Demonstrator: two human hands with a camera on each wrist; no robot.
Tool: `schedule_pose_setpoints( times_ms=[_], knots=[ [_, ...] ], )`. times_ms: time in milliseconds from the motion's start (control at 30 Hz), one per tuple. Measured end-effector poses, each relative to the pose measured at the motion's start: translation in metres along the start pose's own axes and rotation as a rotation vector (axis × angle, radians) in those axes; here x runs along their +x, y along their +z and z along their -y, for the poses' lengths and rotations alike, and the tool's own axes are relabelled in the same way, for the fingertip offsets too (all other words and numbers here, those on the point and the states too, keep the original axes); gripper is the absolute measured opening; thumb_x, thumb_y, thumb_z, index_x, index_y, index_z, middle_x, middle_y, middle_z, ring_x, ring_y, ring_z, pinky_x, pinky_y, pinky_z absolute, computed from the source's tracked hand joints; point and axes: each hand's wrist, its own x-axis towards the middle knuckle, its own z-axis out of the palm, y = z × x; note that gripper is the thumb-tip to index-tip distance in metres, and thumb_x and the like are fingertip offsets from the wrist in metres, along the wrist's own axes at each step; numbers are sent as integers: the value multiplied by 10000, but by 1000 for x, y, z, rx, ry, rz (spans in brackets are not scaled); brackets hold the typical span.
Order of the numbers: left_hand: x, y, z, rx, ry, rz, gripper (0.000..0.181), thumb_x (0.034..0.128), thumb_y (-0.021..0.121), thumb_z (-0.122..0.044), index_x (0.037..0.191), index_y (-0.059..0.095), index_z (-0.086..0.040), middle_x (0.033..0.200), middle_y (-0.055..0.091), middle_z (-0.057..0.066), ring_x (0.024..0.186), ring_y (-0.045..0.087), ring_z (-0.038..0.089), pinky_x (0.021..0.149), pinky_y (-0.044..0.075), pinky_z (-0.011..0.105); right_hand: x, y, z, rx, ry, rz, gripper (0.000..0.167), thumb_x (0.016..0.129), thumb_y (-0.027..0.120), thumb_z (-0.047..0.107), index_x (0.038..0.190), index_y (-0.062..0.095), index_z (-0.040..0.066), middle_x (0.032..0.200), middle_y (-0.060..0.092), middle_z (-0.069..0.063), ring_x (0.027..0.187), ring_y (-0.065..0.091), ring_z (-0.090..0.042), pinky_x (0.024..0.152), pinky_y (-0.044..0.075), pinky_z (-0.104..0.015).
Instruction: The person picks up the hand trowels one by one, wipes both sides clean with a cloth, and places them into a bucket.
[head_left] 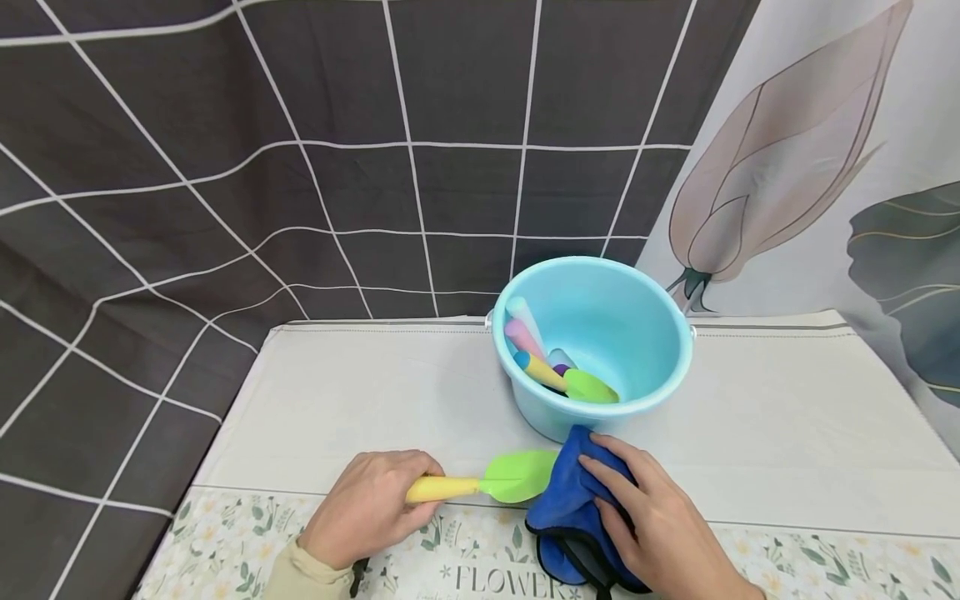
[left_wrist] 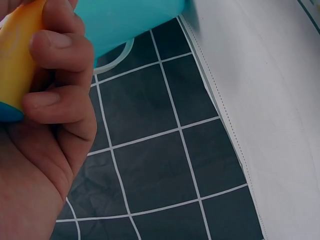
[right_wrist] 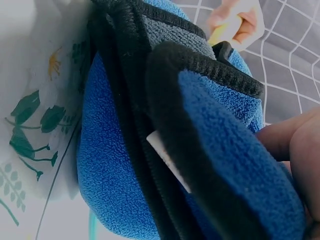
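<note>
My left hand grips the yellow handle of a toy shovel, its green blade pointing right. In the left wrist view, curled fingers wrap the yellow handle, which has a blue end. My right hand holds a bunched blue cloth with black edging, and the cloth covers the blade's tip. Folds of the cloth and a small white label fill much of the right wrist view. Behind the cloth stands a light blue bucket, holding another green shovel and several coloured handles.
A white cover with a floral front band lies over the table. Behind it hangs a dark curtain with white grid lines. On the right is a pale curtain with a flower print.
</note>
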Motion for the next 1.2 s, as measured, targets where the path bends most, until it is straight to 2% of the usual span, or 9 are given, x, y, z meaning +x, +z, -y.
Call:
schedule_pose_setpoints(
  times_ms=[133, 300, 800, 1200],
  knots=[
    [0, 1, 1, -31, -9, 12, 151, 758, 805, -167, 851, 693, -204, 778, 571, -187, 615, 434, -59, 558, 416, 147, 0, -1, 0, 5, 1, -9, 644, 1026, 243, 526, 1264, 689, 128, 1431, 514, -38, 1238, 558, -231, 1001, 412, -174],
    [1, 1, 1, -42, -7, 15, 158, 759, 810, -176, 853, 687, -205, 765, 516, -189, 621, 420, -48, 559, 398, 142, -1, -1, -1, 20, -9, -28, 623, 1034, 265, 516, 1264, 689, 122, 1429, 516, -45, 1234, 559, -235, 1043, 315, -95],
    [2, 2, 2, -20, -9, 15, 137, 770, 803, -228, 835, 686, -200, 749, 459, -190, 622, 395, -38, 556, 377, 147, 2, -12, -3, 73, -25, -97, 573, 1043, 314, 500, 1290, 676, 131, 1443, 511, -57, 1226, 560, -263, 1062, 241, -60],
    [5, 5, 1, -44, 3, 24, 125, 766, 800, -245, 790, 686, -199, 695, 444, -201, 569, 380, -64, 520, 333, 105, 6, -15, 3, 143, -143, -40, 501, 1061, 346, 444, 1344, 636, 150, 1466, 487, -61, 1263, 537, -241, 1076, 279, -100]
  ],
)
